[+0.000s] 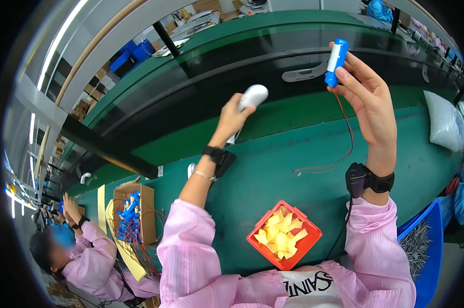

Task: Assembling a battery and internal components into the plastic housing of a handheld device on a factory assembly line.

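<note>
Left hand [232,118]: fingers closed round a white rounded device [254,96], held over the counter's far edge. Right hand [368,95]: blue cylindrical cell [336,62] pinched near upright between thumb and fingers, raised in front of the dark belt [191,77]. Its thin wires [351,133] trail over the green counter [232,190]; contact there, cannot tell. Red tray [314,237] of yellow paper pieces [281,233] at the near edge, between my forearms. Left end: open carton [149,215] of wired blue cells [129,213], leads spilling out. Dark post [108,146] slants across the far-left side. Blue bin [433,262] of metal pieces [416,246] beside the near right corner; plastic bag [442,123] at the right end.
</note>
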Demonstrator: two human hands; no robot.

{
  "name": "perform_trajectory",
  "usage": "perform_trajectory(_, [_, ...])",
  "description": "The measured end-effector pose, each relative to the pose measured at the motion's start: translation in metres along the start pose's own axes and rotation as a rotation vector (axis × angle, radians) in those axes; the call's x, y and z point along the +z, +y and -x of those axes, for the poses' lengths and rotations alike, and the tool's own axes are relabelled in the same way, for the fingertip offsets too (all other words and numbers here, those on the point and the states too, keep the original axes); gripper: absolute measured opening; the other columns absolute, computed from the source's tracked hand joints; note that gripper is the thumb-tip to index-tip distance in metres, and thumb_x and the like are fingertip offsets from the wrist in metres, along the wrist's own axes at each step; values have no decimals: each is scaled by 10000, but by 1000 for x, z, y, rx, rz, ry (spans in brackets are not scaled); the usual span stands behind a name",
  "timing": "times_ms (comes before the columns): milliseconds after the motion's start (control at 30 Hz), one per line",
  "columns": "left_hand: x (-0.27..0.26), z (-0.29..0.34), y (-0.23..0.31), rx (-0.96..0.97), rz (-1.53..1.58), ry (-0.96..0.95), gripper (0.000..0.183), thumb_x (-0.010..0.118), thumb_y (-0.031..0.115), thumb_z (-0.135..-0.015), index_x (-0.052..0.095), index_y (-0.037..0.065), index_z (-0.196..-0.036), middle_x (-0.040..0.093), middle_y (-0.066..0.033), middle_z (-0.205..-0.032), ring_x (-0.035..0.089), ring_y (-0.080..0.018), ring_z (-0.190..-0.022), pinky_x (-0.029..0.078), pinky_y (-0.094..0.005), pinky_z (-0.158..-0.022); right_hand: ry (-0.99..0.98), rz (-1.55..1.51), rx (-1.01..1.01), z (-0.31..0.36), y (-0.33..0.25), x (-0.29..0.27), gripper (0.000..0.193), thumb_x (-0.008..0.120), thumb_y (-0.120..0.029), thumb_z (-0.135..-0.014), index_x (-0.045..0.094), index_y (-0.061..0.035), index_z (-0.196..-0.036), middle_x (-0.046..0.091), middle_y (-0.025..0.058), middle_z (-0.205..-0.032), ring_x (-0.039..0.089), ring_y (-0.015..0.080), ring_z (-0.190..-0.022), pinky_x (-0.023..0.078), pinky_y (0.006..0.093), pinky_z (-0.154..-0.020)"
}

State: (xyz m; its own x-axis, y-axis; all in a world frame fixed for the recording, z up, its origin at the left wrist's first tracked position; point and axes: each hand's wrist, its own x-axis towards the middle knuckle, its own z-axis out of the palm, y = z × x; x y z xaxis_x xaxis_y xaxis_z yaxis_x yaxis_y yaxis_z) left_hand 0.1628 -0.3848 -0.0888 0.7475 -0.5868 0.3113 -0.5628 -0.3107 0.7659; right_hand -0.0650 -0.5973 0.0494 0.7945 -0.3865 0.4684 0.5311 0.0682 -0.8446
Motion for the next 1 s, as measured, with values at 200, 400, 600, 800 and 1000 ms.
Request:
perform_trajectory(200, [-52, 46, 66, -145, 1381, 63, 381, 578, 374, -941, 555, 36, -1115, 579, -56, -948, 550, -201, -905, 440, -394, -877, -188, -109, 206, 18, 18, 42, 443, 656, -94, -919, 531, 66, -1312, 630, 96, -1045, 634, 136, -879, 575, 298, -774])
perform_trajectory(400, [-39, 80, 106, -155, 1513, 117, 434, 575, 350, -888, 501, 23, -1163, 540, -69, -927, 535, -206, -872, 446, -394, -884, -329, -121, 253, 50, 47, 95, 441, 651, -32, -894, 541, 47, -1313, 589, 113, -1092, 613, 140, -946, 559, 275, -727])
perform_trajectory(600, [-29, 101, 125, -68, 1418, 59, 755, 521, 433, -846, 349, -19, -1426, 563, -172, -1279, 567, -287, -1088, 440, -427, -974, -285, 34, 182, 57, 56, 104, 333, 661, -22, -871, 604, 35, -1194, 632, 92, -1014, 639, 135, -847, 548, 254, -681])
perform_trajectory(800, [-24, 105, 126, -7, 1500, 2, 807, 477, 438, -862, 234, 33, -1515, 501, -125, -1336, 544, -241, -1099, 468, -410, -897, -318, 251, 167, 62, 45, 107, 292, 643, -6, -869, 617, 26, -1159, 636, 124, -1036, 644, 178, -886, 548, 306, -732])
perform_trajectory(1000, [-23, 108, 124, 77, 1603, 35, 773, 456, 420, -885, 203, 80, -1532, 528, -118, -1240, 547, -256, -1089, 485, -417, -880, -271, 316, 13, 71, 45, 115, 292, 634, 44, -853, 622, 27, -1144, 580, 118, -1059, 660, 214, -871, 555, 301, -722])
